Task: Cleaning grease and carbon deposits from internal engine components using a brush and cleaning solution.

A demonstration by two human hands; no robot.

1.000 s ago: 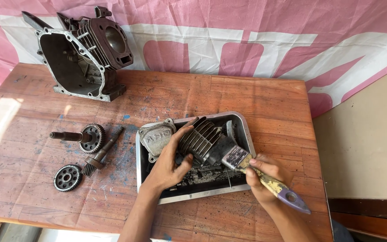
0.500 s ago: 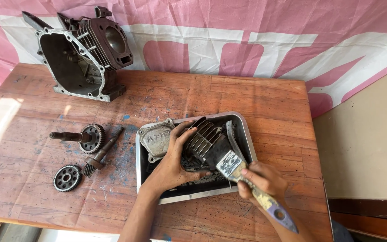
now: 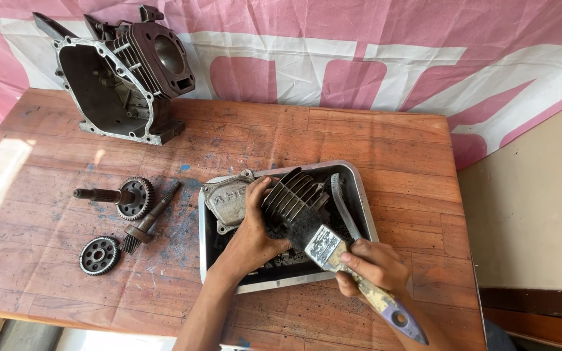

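From the head camera, a metal tray (image 3: 367, 214) sits on the wooden surface (image 3: 391, 149), low and near the person, so that the grime coming off the parts stays inside its rim. In it the left hand (image 3: 252, 237) is closed over a finned engine part (image 3: 294, 198), fingers curled across the top of the fins, thumb underneath; the grip props the part on edge above the tray floor so the fins face the brush. The right hand (image 3: 372, 266) is wrapped around the handle of a paintbrush (image 3: 333, 250), held low on the handle near the metal band, which gives firm pressure. The dark bristles press against the lower side of the finned part.

Beside it in the tray lies a grey cover (image 3: 226, 201), touching the left wrist area, and a thin curved strip (image 3: 345, 205) rests along the right wall.

Outside the tray, to the left, a geared shaft (image 3: 121, 195), a second shaft (image 3: 147, 218) and a loose gear (image 3: 99, 255) lie spread apart. An engine case (image 3: 121, 78) stands at the far left corner, well away from the work.
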